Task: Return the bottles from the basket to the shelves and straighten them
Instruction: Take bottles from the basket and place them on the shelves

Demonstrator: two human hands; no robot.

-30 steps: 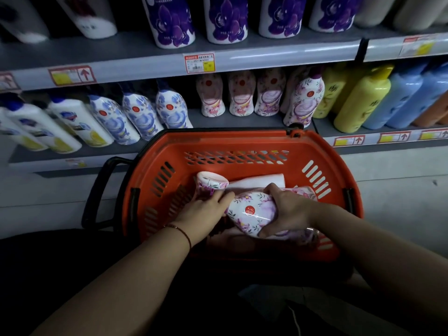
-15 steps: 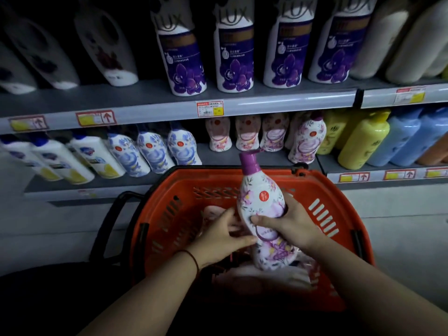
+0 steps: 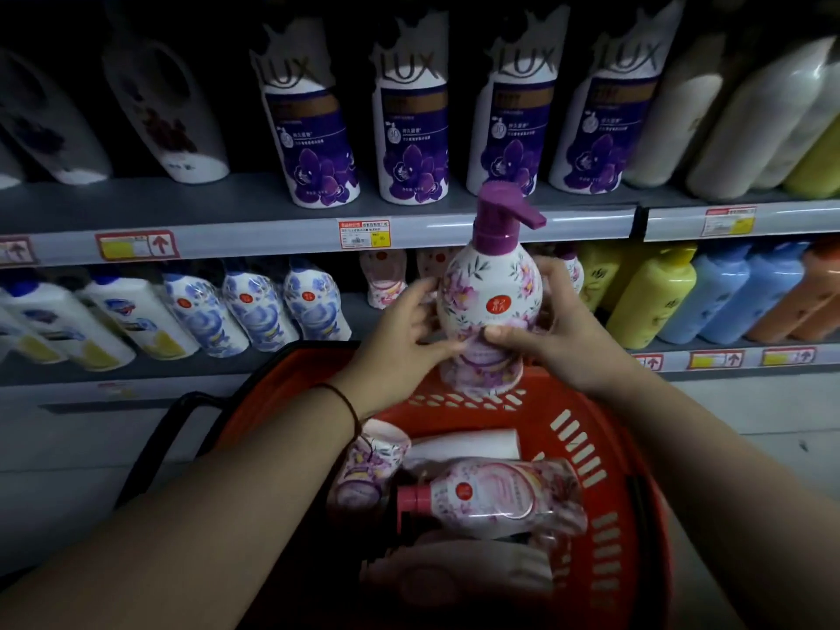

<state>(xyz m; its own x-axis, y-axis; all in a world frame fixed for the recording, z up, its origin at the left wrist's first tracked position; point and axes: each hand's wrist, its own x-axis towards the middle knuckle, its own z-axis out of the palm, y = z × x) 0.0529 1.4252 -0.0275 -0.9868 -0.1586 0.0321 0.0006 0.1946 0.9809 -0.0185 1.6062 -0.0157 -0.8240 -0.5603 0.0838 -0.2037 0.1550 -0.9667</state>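
I hold a white pump bottle with purple flowers and a purple pump (image 3: pixel 488 306) upright above the far rim of the orange basket (image 3: pixel 604 456). My left hand (image 3: pixel 404 329) grips its left side and my right hand (image 3: pixel 550 325) its right side. It hangs in front of the lower shelf (image 3: pixel 191 363), where matching floral bottles (image 3: pixel 386 277) stand behind my hands. Inside the basket lie a pink-capped floral bottle (image 3: pixel 491 493), another floral bottle (image 3: pixel 368 466) at its left and a white one (image 3: pixel 468 443).
Blue-patterned bottles (image 3: pixel 254 306) fill the lower shelf's left, yellow (image 3: pixel 650 293) and blue bottles (image 3: pixel 736 293) its right. Purple LUX bottles (image 3: pixel 413 129) line the upper shelf (image 3: pixel 227 238). The basket's black handle (image 3: pixel 182 406) sticks out left.
Both hands lifted the purple floral bottle out of the basket, turned it upright and raised it toward the lower shelf. The view tilted up.
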